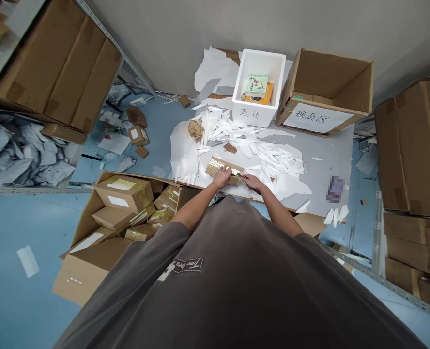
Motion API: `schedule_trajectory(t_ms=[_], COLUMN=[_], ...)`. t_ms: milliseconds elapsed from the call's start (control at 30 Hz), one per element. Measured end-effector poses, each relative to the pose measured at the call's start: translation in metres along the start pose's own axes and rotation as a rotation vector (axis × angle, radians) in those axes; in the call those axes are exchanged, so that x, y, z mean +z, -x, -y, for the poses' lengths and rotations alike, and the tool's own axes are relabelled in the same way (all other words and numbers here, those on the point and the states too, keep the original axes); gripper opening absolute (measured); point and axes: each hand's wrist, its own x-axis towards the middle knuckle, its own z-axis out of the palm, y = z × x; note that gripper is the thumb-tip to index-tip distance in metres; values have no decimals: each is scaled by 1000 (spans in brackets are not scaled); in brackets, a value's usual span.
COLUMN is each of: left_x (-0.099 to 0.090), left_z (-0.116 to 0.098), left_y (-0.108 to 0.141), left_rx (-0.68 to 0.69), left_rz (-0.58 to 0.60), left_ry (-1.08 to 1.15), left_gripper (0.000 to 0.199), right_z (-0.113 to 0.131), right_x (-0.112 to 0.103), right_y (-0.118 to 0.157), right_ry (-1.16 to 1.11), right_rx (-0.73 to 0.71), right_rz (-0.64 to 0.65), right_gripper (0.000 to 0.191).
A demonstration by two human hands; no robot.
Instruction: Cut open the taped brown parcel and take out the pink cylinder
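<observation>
A small cardboard box [215,165] with shiny clear tape lies near the front edge of the table. My left hand [222,177] grips it from the near side, fingers resting on its top. In my right hand [252,182] is a red and black box cutter [244,178], its front end at the right part of the box. Around the box, strips of torn white paper [276,157] cover much of the tabletop. Part of the box is hidden under my fingers.
At the back stand a white foam bin [260,114] with packets inside and a large open carton [320,127]. On my left, an open carton [80,276] holds several taped boxes. Shelves of cartons [411,150] flank both sides. Crumpled brown paper [195,130] lies on the table.
</observation>
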Motion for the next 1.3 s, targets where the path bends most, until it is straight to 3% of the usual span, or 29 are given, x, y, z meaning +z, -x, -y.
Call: schedule_trajectory(t_ms=[167,267,400,567,700,800,933,1100,1300], left_x=[1,2,-2,-21,-31,-31,-28,-23,-12], left_z=[2,0,-4,0,6,11,21,26,16], left_y=[-3,-4,-1,-2,-18,-33,-41,-30,-23], left_rx=[7,10,-8,4,-58,-108,-73,38,0], left_rz=[6,-3,-25,-22,-21,63,92,-59,-165], left_ry=[-13,-26,-18,64,24,-25,1,49,60], left_gripper=[92,91,88,58,87,108,101,65,53], right_z=[19,12,-11,-30,-32,-23,-4,8,16], right_x=[-22,-26,-24,-12,4,15,22,21,26], right_y=[-17,-10,11,29,43,52,58,56,48], right_ry=[451,531,340,-40,-244,-296,-127,181,391], right_rx=[-69,-86,-67,49,57,49,89,13,19], right_rz=[138,175,167,34,-138,-217,-233,-208,-260], right_gripper=[16,13,21,24,32,34,42,34,30])
